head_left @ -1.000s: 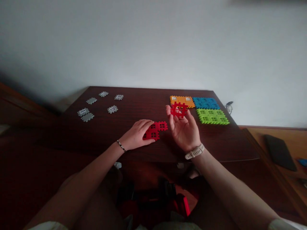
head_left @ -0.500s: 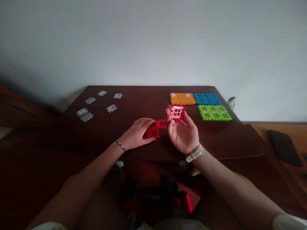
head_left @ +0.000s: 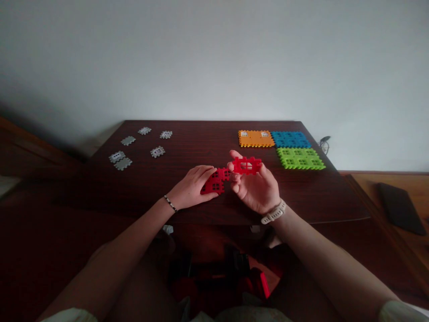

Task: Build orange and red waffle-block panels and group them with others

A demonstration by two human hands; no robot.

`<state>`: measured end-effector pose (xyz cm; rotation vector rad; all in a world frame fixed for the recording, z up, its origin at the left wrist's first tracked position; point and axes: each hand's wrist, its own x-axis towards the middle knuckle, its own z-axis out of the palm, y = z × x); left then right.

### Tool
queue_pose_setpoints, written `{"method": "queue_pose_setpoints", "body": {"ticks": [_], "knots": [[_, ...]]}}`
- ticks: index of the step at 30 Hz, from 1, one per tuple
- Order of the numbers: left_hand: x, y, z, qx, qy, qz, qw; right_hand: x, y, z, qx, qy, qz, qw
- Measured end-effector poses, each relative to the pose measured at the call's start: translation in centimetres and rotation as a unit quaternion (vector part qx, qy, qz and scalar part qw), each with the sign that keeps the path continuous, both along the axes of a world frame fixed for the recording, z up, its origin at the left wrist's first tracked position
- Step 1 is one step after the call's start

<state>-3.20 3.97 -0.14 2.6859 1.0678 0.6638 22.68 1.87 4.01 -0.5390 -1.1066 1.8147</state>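
My right hand [head_left: 253,188], palm turned up, pinches a red interlocking window tile [head_left: 247,166] between thumb and fingers, raised above the table. The tile has notched edges and an opening with crossbars. Left of it, my left hand [head_left: 196,185] rests on a joined group of red tiles [head_left: 214,182] lying on the table, thumb on the near side and fingers across the top. Part of that group is hidden under the left hand. The held tile is near the right end of the group; whether they touch I cannot tell.
On the dark wooden table [head_left: 194,147], an orange panel [head_left: 256,139], a blue panel [head_left: 291,139] and a green panel [head_left: 300,158] lie together at the back right. Several loose grey tiles [head_left: 157,152] are scattered at the left. A wall rises behind.
The red tile in my right hand has tipped flatter and come slightly lower, its bright face turned away. My left hand stays on the red group.
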Motion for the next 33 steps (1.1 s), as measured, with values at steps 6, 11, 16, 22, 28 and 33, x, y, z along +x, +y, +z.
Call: {"method": "queue_pose_setpoints", "body": {"ticks": [6, 11, 16, 22, 28, 33], "knots": [[-0.1, 0.1, -0.2, 0.0, 0.001, 0.007, 1.0, 0.3, 1.1, -0.2, 0.102, -0.047, -0.05, 0.992], [-0.1, 0.1, -0.3, 0.013, 0.005, 0.004, 1.0, 1.0, 1.1, 1.1, 0.216, -0.1, -0.083, 0.968], [0.0, 0.1, -0.3, 0.018, 0.003, -0.001, 1.0, 1.4, 0.8, 1.1, 0.316, -0.181, -0.1, 0.926], [-0.1, 0.2, -0.5, 0.018, -0.014, -0.011, 1.0, 1.9, 0.6, 0.7, 0.426, -0.297, -0.126, 0.846], [0.0, 0.0, -0.2, 0.01, -0.009, -0.005, 1.0, 2.6, 0.6, 0.6, 0.49, -0.393, -0.123, 0.768], [0.0, -0.1, 0.0, 0.002, -0.001, 0.003, 1.0, 3.0, 1.0, 0.6, 0.48, -0.43, -0.1, 0.758]]}}
